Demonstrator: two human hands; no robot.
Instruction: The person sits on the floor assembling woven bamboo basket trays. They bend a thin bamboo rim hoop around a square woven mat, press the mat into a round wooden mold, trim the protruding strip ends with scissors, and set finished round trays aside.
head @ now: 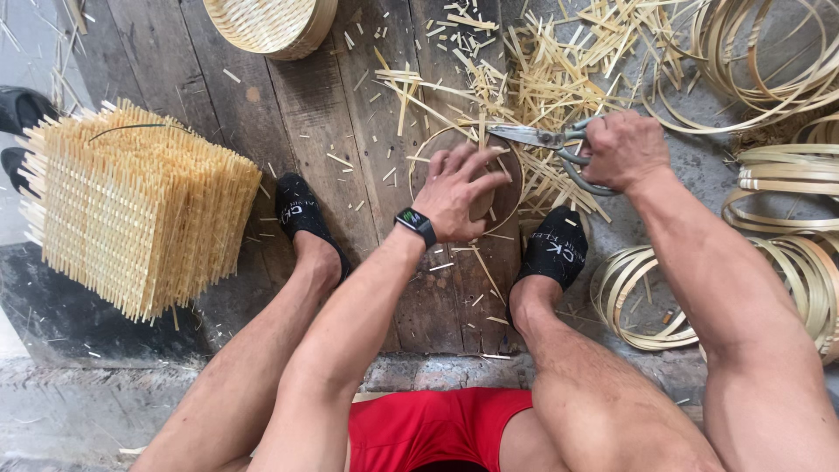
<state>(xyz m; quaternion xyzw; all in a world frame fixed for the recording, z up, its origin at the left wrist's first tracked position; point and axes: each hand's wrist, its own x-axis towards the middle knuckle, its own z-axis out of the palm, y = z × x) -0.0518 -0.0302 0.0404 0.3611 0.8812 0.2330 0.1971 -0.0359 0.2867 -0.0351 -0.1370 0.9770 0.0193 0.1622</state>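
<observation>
- Now the right hand [622,149] has its grip clenched through the scissors [546,142] handles, blades pointing left.
- Left hand [459,188] presses fingers down on a thin bamboo hoop [418,157], lying on the wooden planks [350,131].
- Bamboo offcuts [542,70] scattered just beyond.

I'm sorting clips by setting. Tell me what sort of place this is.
Probably a bamboo weaving workshop, with work done on a plank floor. Signs: a stack of woven mats, coiled strips, offcuts, and scissors in the right hand.
</observation>
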